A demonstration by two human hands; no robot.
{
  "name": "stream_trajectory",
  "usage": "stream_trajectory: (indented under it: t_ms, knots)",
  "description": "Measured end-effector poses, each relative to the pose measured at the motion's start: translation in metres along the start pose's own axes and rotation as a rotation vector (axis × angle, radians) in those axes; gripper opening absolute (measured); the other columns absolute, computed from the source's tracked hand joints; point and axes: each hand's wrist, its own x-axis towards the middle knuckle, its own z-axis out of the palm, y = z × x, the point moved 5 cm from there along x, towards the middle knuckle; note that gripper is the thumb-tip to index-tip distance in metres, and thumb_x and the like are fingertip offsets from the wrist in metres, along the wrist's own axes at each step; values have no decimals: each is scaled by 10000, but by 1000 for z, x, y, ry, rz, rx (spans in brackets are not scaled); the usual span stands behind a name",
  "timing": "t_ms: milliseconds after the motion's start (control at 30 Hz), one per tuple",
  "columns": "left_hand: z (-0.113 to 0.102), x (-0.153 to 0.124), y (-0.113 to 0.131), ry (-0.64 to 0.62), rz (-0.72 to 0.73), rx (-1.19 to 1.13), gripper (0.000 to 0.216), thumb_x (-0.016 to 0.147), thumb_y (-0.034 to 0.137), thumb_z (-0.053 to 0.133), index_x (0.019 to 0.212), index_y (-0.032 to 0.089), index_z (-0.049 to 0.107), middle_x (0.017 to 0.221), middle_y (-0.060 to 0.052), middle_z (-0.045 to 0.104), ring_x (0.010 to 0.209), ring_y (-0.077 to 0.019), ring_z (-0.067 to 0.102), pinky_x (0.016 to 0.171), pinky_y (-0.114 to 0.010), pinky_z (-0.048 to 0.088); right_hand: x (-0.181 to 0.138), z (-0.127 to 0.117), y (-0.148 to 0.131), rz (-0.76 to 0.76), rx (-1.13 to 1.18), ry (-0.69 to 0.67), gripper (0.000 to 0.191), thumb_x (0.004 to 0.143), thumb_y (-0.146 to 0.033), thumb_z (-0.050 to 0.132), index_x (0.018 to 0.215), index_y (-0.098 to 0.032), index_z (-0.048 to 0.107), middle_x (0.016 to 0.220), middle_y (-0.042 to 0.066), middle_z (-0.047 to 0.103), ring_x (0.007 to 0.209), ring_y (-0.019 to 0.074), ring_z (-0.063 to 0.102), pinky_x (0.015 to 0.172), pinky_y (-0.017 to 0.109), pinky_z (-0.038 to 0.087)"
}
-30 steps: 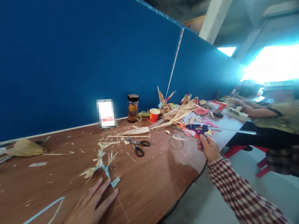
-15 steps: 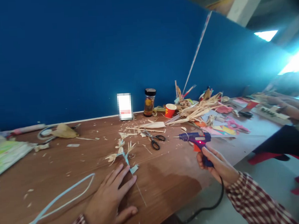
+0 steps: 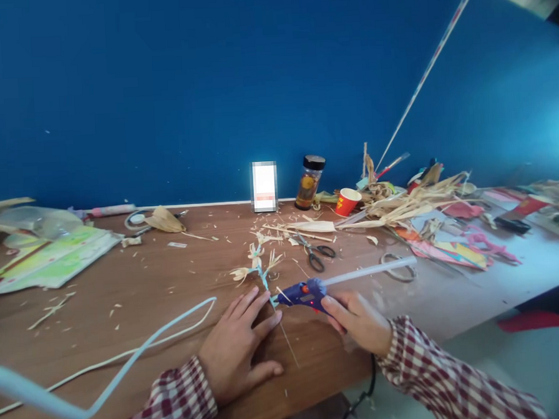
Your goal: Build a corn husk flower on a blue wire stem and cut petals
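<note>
Far L on the brown wooden table (image 3: 147,285), a pale-blue plastic cord (image 3: 128,361) loops in toward the middle. L hand (image 3: 240,352) stays flat, palm down, grip released, fingers spread. Its fingertips are at the foot of the small dried-straw sprig w/ pale-blue stem (image 3: 259,270) and seem to pin it, tho the contact is too small to tell. Sprig lies mid-table just ahead of that hand, same spot as before.

Main change is the blue hot-glue gun (image 3: 305,292), red lamp lit. A sec ago it was out R by the table edge, well apart from the sprig. Now it's swung in, nozzle pointing L, tip just beside the L fingertips and the stem's foot. R hand (image 3: 360,321) has its grip clenched round the gun's handle, and a clear glue stick (image 3: 371,270) juts out the back. So tool & piece are now together, both hands at the one spot.

Behind, R of the sprig: black-handled scissors (image 3: 317,257), untouched.
</note>
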Motion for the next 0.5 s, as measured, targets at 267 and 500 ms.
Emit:
stream_trajectory:
  t_ms: [267,500]
  knots:
    - [0,-1,-1,0,-8,-42,661,687,620,537,1241,260,502,1409,-115,339,1299,-359,233,1010,-558,243,4,3,5,-16,-46,-20,431,883,-481,345,605,-191,501,465,-34,471,454,107,435,464,229,313]
    - [1,-1,-1,4,10,-51,668,684,616,545,1246,257,496,1408,-111,342,1304,-361,219,1014,-563,235,4,-1,2,-5,-52,-19,432,877,-491,345,597,-194,486,466,-30,471,444,103,427,457,227,314]
